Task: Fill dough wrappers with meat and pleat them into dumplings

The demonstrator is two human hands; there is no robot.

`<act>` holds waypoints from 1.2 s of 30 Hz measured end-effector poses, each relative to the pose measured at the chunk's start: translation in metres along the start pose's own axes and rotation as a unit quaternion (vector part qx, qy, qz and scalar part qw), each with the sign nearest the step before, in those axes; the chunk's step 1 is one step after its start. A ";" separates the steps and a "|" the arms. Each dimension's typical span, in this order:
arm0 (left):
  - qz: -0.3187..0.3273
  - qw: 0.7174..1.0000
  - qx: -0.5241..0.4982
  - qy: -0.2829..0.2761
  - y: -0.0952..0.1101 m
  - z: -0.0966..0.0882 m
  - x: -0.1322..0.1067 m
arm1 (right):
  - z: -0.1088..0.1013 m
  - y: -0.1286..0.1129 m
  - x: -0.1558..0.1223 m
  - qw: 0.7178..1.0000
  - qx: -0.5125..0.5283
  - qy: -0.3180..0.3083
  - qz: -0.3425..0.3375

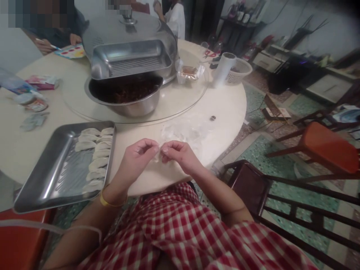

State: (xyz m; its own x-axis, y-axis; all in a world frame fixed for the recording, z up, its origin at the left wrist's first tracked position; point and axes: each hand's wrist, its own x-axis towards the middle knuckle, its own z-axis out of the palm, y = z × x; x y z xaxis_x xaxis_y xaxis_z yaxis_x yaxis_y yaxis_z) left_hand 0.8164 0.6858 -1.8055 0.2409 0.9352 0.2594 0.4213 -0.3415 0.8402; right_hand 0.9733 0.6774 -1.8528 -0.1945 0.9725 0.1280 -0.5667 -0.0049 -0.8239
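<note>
My left hand (142,153) and my right hand (178,152) meet over the near edge of the round table, fingertips pinched together. Between them shows a small, pale piece of dough, a dumpling (156,158), mostly covered by the fingers. To the left, a metal tray (53,165) holds several finished-looking white dumplings (98,162) lined up along its right side. Just beyond my hands lies a floury clear plastic sheet (182,131). Farther back stands a steel bowl (135,107) with dark filling (132,92) in it.
An empty metal tray (135,67) leans over the bowl against a large domed lid (112,30). A glass turntable (180,114) carries them. A white roll (223,69) and a basket (242,71) stand right. Chairs (329,146) flank the table. Another person's hand (75,39) is at back left.
</note>
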 end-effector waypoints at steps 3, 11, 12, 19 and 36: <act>0.074 0.992 0.098 -0.006 0.005 -0.001 -0.005 | 0.000 -0.001 -0.001 1.000 -0.009 0.004 0.006; 0.126 0.978 0.162 -0.024 0.008 -0.005 -0.010 | -0.001 -0.001 -0.001 1.000 -0.011 0.008 0.027; 0.119 0.978 0.168 -0.023 0.009 -0.005 -0.009 | -0.001 -0.001 -0.002 0.999 -0.011 0.010 0.028; 0.119 0.972 0.204 -0.006 0.010 -0.004 -0.009 | -0.001 0.000 -0.001 0.999 -0.021 0.004 0.024; 0.170 0.958 0.231 -0.011 0.007 -0.004 -0.007 | -0.002 0.002 0.002 0.999 -0.035 0.011 0.020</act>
State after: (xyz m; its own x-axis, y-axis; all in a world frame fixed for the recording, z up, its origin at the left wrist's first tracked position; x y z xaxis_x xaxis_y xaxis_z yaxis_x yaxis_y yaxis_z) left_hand 0.8140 0.6770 -1.7996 0.4495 0.7619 0.4664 0.6562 -0.6359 0.4064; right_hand 0.9734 0.6793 -1.8554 -0.1988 0.9766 0.0825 -0.5019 -0.0292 -0.8644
